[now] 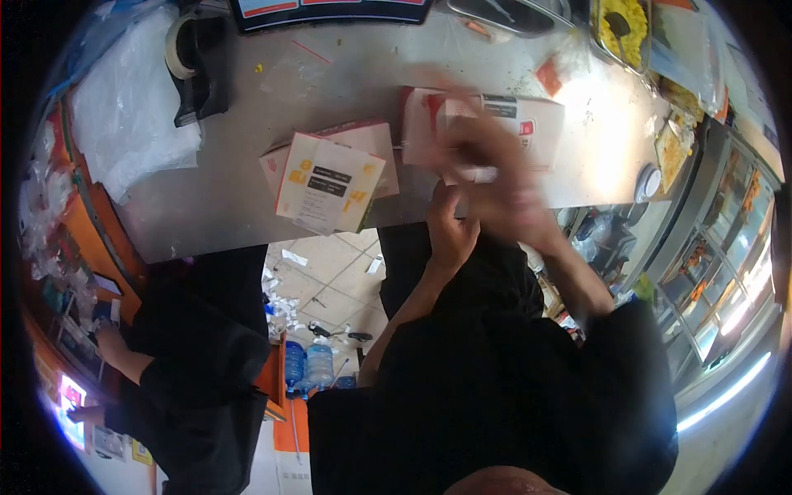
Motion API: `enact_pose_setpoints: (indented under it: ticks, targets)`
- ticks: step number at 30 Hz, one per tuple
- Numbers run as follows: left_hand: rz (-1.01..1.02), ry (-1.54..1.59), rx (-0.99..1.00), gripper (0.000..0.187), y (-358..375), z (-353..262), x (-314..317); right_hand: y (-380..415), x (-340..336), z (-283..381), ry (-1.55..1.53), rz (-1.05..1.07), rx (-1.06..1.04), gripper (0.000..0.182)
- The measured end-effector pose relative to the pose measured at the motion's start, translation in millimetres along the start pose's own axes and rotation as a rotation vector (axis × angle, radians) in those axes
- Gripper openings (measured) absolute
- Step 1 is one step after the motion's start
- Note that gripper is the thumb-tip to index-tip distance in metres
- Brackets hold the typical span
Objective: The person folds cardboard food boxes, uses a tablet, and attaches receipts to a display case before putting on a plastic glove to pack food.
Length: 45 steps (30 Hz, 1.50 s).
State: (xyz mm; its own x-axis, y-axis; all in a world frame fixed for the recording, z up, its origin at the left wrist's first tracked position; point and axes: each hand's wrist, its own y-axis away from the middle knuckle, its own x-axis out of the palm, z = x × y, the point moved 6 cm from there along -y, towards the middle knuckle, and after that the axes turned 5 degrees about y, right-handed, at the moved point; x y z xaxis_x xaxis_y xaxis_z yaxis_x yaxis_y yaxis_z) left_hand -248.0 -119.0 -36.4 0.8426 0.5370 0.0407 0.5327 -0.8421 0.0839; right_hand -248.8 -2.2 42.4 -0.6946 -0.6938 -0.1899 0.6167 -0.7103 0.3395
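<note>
My right hand (495, 169) is smeared by motion above a white and red carton box (540, 124) on the metal table. Its fingers cannot be made out, nor whether they hold anything. Just below, at the table's front edge, my left hand (452, 231) has its fingers curled close to the near side of the same box. What lies between those fingers, if anything, is hidden. To the left, a white box with yellow print and black labels (334, 183) rests at an angle on another white and red box (381, 148).
A black tape dispenser (200, 70) and white plastic bags (136, 107) lie at the left of the table (247, 198). A screen (330, 12) stands at the back, a yellow-filled container (623, 29) at the back right. Another person in black (202, 330) is at left.
</note>
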Motion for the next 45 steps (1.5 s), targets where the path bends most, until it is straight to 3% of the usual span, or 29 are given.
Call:
enact_pose_setpoints:
  ticks: [1,2,4,8,10,11,12,14,16,19,22,23,28,33,35,36,38,39,41,42,43,44,45]
  targets:
    - [0.045,-0.066,-0.150,0.010,3,7,1,13,-36,-11,0.231,-0.138,0.104,0.063]
    - [0.088,-0.136,-0.289,0.009,10,10,1,17,-57,-7,0.346,-0.080,0.166,0.069]
    - [-0.018,-0.100,-0.199,0.009,13,7,0,29,-77,-33,0.445,-0.016,0.368,0.067]
    - [0.020,-0.062,-0.268,0.012,14,10,0,24,-76,-44,0.683,-0.082,0.330,0.065]
    - [0.021,-0.004,-0.325,0.014,14,11,1,22,-85,-47,0.769,-0.101,0.162,0.066]
    - [0.012,0.011,-0.317,0.014,14,10,2,34,-96,-62,0.678,-0.144,0.327,0.074]
    - [0.001,0.027,-0.308,0.014,14,10,2,37,-97,-64,0.676,-0.139,0.327,0.074]
    - [-0.004,0.051,-0.316,0.017,16,12,0,42,-110,-62,0.812,-0.338,0.381,0.087]
    - [0.049,0.041,-0.284,0.021,13,12,2,46,-107,-75,0.712,-0.382,0.282,0.098]
    - [0.081,0.036,-0.282,0.025,13,14,2,66,-121,-86,0.924,-0.379,0.244,0.105]
    - [0.092,0.039,-0.274,0.027,13,11,1,79,-128,-105,0.716,-0.460,0.331,0.104]
    - [0.105,0.043,-0.284,0.027,12,12,1,84,-126,-116,0.486,-0.435,0.381,0.106]
    - [0.115,0.055,-0.318,0.026,10,11,-1,103,-128,-136,0.475,-0.428,0.383,0.112]
    - [0.188,0.177,-0.529,0.025,21,13,-1,89,-119,-120,0.495,-0.444,0.483,0.103]
    - [0.302,0.200,-0.734,0.021,32,15,2,86,-104,-116,0.442,-0.492,0.476,0.100]
    - [0.309,0.202,-0.735,0.021,30,12,1,89,-101,-115,0.389,-0.534,0.469,0.097]
    - [0.477,0.120,-0.983,0.019,38,15,5,96,-101,-118,0.477,-0.498,0.426,0.092]
    - [0.480,0.117,-0.981,0.019,43,18,6,100,-104,-121,0.382,-0.570,0.401,0.083]
    - [0.558,0.070,-0.682,0.026,44,12,10,100,-105,-120,0.280,-0.638,0.371,0.075]
    - [0.557,0.066,-0.681,0.026,47,13,8,102,-112,-115,0.342,-0.749,0.467,0.061]
    - [0.683,0.071,-0.744,0.028,54,14,11,107,-120,-108,0.406,-0.858,0.566,0.048]
    - [0.808,0.075,-0.802,0.030,61,15,15,109,-122,-102,0.403,-0.857,0.563,0.048]
    - [0.806,0.071,-0.798,0.030,60,15,15,112,-123,-95,0.348,-0.829,0.507,0.034]
